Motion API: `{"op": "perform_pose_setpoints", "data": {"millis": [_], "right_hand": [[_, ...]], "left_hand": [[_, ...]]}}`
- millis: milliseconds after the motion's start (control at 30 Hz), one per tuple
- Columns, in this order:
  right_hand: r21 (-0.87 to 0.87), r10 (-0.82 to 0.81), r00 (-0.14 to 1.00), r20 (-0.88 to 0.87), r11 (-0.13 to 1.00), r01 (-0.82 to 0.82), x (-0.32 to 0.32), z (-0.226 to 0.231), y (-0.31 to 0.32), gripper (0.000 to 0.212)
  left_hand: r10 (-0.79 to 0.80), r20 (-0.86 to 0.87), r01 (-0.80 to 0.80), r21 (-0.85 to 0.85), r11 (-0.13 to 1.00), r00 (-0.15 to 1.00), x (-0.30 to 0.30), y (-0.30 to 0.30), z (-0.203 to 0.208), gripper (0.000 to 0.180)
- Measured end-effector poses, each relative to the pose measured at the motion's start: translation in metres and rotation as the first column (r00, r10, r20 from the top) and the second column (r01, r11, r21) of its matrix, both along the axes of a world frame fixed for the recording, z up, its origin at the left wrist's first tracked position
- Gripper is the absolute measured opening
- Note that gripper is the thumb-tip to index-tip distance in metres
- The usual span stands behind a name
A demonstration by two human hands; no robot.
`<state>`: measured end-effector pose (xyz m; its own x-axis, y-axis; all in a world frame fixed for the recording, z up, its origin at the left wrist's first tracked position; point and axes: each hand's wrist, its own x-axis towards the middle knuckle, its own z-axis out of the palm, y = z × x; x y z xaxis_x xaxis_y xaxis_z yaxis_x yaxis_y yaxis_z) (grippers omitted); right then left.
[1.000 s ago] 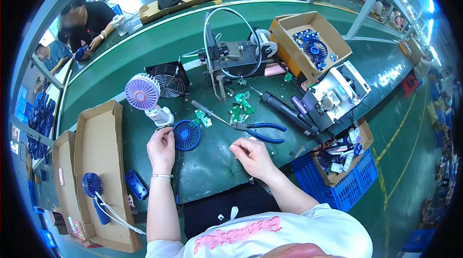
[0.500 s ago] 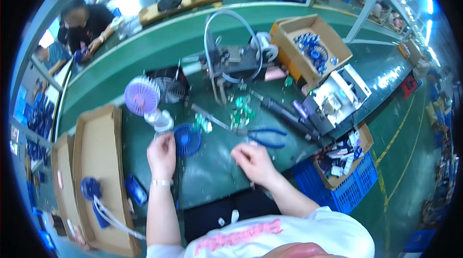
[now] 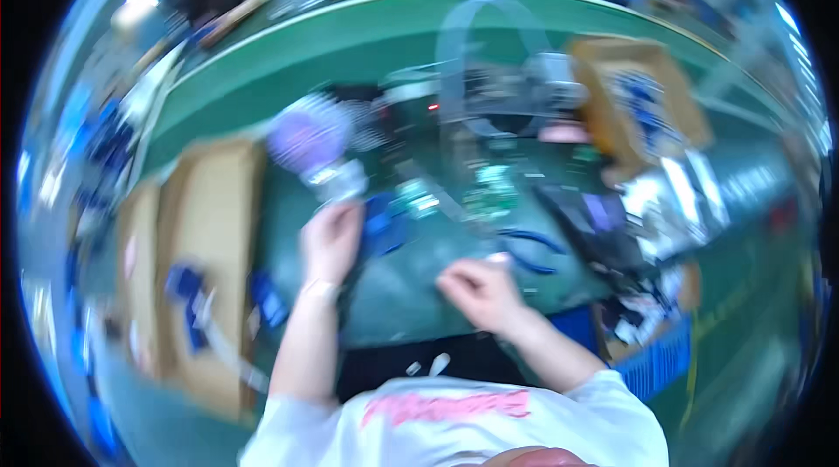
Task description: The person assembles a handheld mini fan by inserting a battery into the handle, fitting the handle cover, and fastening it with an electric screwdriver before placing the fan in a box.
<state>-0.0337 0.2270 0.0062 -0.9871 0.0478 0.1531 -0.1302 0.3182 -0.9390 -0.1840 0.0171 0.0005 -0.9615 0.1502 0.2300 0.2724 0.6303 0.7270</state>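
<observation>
The whole view is smeared by motion. My left hand (image 3: 330, 235) is closed, fingers curled, right at the near end of the white base (image 3: 339, 180) of a small fan with a purple head (image 3: 308, 135). Whether it touches the base, or has anything inside the fingers, I cannot make out. Just right of it lies a round blue fan grille (image 3: 383, 224). My right hand (image 3: 481, 292) is held over the near part of the table with its fingers curled together; what they hold, if anything, is hidden. Blue-handled pliers (image 3: 531, 250) lie beyond and to its right.
Green-and-clear small pieces (image 3: 491, 194) lie mid-table. Behind stands a grey fixture (image 3: 498, 87) with a looped tube. An open carton (image 3: 686, 83) with blue parts is at back right, a dark power tool (image 3: 572, 218) nearer. Cardboard trays (image 3: 210, 196) stand left.
The whole view has shifted, so the table and things appear farther right and slightly higher, and blurred. Both hands keep much the same curled shape and place by the things.
</observation>
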Motion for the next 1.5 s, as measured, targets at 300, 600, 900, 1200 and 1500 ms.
{"op": "perform_pose_setpoints", "data": {"millis": [300,600,900,1200,1500], "right_hand": [[0.267,0.387,0.851,-0.355,0.914,-0.304,-0.038,0.033,-0.003,0.009],[0.073,0.281,0.882,-0.379,0.959,-0.274,-0.053,0.001,0.008,0.022],[0.23,0.456,0.841,-0.291,0.887,-0.402,-0.042,0.009,-0.008,0.009],[0.261,0.518,0.816,-0.255,0.85,-0.458,-0.05,0.006,-0.015,0.01],[0.312,0.518,0.823,-0.233,0.842,-0.441,-0.048,0.007,0.004,0.019]], "left_hand": [[-0.066,-0.078,0.075,0.115,0.991,0.995,0.003,0.008,-0.021,0.009],[-0.037,-0.064,0.041,0.076,0.996,0.997,0.007,-0.001,-0.007,0.011],[-0.076,-0.105,0.089,0.119,0.989,0.992,0.008,0.001,-0.016,0.012],[-0.041,-0.047,0.043,0.055,0.998,0.998,0.006,-0.005,-0.016,0.014],[-0.124,-0.107,0.142,0.179,0.974,0.987,-0.006,0.016,-0.024,0.011]]}}
